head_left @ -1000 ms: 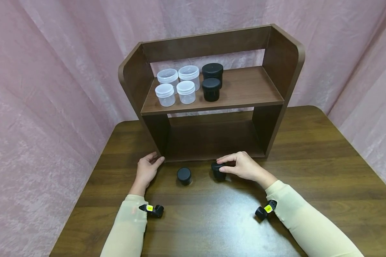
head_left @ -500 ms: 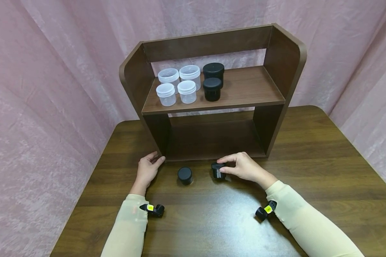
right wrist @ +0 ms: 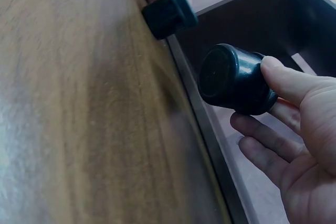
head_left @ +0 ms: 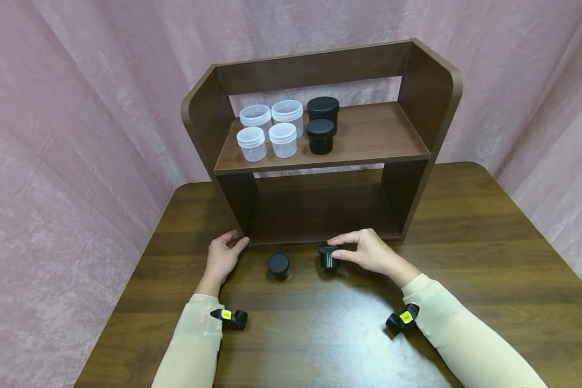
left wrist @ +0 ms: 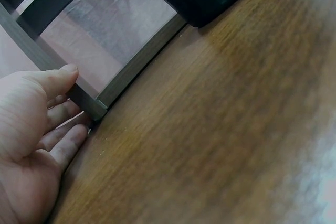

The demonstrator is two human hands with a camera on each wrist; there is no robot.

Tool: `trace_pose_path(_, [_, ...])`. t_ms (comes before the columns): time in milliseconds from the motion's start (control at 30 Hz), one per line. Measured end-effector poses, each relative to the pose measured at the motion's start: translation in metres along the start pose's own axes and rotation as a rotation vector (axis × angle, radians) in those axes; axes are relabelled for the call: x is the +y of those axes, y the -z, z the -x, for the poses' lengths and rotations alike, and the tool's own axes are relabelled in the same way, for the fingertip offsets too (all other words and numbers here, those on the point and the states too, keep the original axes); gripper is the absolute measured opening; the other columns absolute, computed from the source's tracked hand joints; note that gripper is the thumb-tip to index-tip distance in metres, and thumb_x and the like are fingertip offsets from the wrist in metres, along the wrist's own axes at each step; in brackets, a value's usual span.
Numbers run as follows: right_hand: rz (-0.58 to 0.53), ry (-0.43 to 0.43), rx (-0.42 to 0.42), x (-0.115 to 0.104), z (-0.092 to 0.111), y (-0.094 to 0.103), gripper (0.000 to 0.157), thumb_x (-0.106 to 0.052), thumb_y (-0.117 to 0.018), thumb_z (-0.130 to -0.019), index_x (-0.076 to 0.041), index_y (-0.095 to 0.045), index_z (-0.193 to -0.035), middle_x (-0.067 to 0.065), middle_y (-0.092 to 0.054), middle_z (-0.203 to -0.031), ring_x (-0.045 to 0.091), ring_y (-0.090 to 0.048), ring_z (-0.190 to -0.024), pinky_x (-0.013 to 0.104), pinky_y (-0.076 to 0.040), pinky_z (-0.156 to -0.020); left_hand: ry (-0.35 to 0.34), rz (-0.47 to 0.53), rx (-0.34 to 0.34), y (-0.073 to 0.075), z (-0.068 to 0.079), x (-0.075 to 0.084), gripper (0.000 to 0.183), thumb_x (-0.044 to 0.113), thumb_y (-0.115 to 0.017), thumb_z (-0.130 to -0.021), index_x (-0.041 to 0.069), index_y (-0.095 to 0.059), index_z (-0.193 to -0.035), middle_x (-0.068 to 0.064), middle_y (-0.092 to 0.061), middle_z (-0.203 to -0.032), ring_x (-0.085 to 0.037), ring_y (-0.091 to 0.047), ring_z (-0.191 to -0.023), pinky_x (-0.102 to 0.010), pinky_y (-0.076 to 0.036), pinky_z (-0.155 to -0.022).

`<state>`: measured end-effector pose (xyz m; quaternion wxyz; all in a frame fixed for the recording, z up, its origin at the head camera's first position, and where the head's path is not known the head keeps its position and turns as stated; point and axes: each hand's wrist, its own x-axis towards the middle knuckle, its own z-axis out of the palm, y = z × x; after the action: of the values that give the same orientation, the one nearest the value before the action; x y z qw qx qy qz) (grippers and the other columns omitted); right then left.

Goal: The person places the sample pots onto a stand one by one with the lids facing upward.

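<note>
My left hand [head_left: 222,255] grips the lower left front corner of the brown shelf unit [head_left: 320,240]. In the left wrist view the thumb [left wrist: 63,79] lies over the panel's front edge, with the fingers on its outer side. My right hand [head_left: 366,251] pinches a small black lidded jar [head_left: 327,258] between thumb and fingers, in front of the unit's lower right part. The right wrist view shows the base of this held jar [right wrist: 218,72], raised off the table. A second black jar [head_left: 278,266] stands on the table between the hands.
On the upper shelf stand several clear jars with white lids [head_left: 283,139] and two black jars, a larger one [head_left: 323,108] behind a smaller one [head_left: 320,137]. The wooden table [head_left: 291,334] spreads in front of the unit. Pink curtains [head_left: 102,134] hang behind.
The jar in my right hand has risen slightly off the table. My left hand has stayed at the shelf unit's corner, and the other jars have not moved.
</note>
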<state>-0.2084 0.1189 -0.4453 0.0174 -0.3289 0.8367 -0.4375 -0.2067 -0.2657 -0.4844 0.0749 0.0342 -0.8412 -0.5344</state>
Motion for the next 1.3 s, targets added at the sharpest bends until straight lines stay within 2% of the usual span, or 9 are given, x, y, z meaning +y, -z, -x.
trace_pose_path(267, [-0.038, 0.025, 0.046, -0.012, 0.0, 0.008, 0.027, -0.023, -0.077, -0.083, -0.015, -0.075, -0.108, -0.003, -0.071, -0.107, 0.017, -0.065, -0.104, 0.039, -0.051, -0.089, 0.0, -0.021, 0.006, 0.0, 0.0, 0.001, 0.057, 0.03, -0.069, -0.09, -0.005, -0.053, -0.133, -0.021, -0.054, -0.134, -0.032, -0.053, -0.122, -0.043, -0.044, -0.099])
trace_pose_path(467, [-0.059, 0.06, 0.064, -0.026, -0.002, 0.024, 0.028, -0.016, -0.077, -0.083, -0.013, -0.074, -0.11, -0.001, -0.07, -0.111, 0.017, -0.064, -0.106, 0.036, -0.051, -0.089, -0.005, -0.011, 0.004, -0.001, 0.0, -0.001, 0.058, 0.032, -0.069, -0.09, -0.004, -0.053, -0.133, -0.021, -0.054, -0.134, -0.032, -0.053, -0.122, -0.044, -0.044, -0.099])
trace_pose_path(700, [-0.019, 0.155, 0.124, -0.084, 0.002, 0.062, 0.027, 0.001, -0.075, -0.081, 0.003, -0.072, -0.108, 0.013, -0.069, -0.112, 0.025, -0.064, -0.106, 0.02, -0.049, -0.087, -0.01, -0.01, 0.004, -0.001, 0.0, -0.004, 0.061, 0.034, -0.069, -0.09, -0.004, -0.052, -0.134, -0.02, -0.053, -0.135, -0.032, -0.052, -0.123, -0.044, -0.043, -0.1])
trace_pose_path(867, [0.046, 0.265, 0.208, -0.111, 0.004, 0.089, 0.029, 0.006, -0.075, -0.078, 0.006, -0.071, -0.107, 0.015, -0.069, -0.11, 0.014, -0.064, -0.106, 0.014, -0.047, -0.087, -0.006, -0.006, 0.01, -0.002, -0.001, -0.006, 0.061, 0.034, -0.07, -0.089, -0.003, -0.052, -0.134, -0.02, -0.053, -0.135, -0.032, -0.052, -0.123, -0.044, -0.044, -0.099])
trace_pose_path(1033, [0.09, 0.357, 0.296, -0.116, 0.002, 0.11, 0.034, 0.011, -0.077, -0.073, 0.004, -0.072, -0.106, 0.013, -0.07, -0.108, 0.004, -0.062, -0.107, 0.015, -0.046, -0.089, -0.003, -0.006, 0.013, -0.002, -0.001, -0.006, 0.061, 0.034, -0.07, -0.089, -0.003, -0.052, -0.134, -0.02, -0.053, -0.135, -0.032, -0.051, -0.124, -0.044, -0.044, -0.099])
trace_pose_path(1167, [0.1, 0.39, 0.344, -0.115, -0.003, 0.126, 0.039, 0.014, -0.078, -0.07, 0.001, -0.073, -0.106, 0.01, -0.071, -0.108, 0.003, -0.062, -0.107, 0.017, -0.047, -0.089, -0.004, -0.008, 0.01, -0.002, 0.001, -0.004, 0.061, 0.033, -0.07, -0.089, -0.004, -0.052, -0.134, -0.02, -0.053, -0.135, -0.033, -0.051, -0.124, -0.044, -0.044, -0.099])
trace_pose_path(1300, [0.119, 0.404, 0.378, -0.134, -0.007, 0.138, 0.038, 0.016, -0.077, -0.07, 0.004, -0.072, -0.105, 0.014, -0.071, -0.106, 0.003, -0.063, -0.105, 0.016, -0.048, -0.086, 0.001, -0.005, 0.011, -0.002, 0.001, -0.004, 0.061, 0.033, -0.07, -0.089, -0.004, -0.052, -0.134, -0.021, -0.053, -0.135, -0.033, -0.052, -0.123, -0.044, -0.044, -0.099])
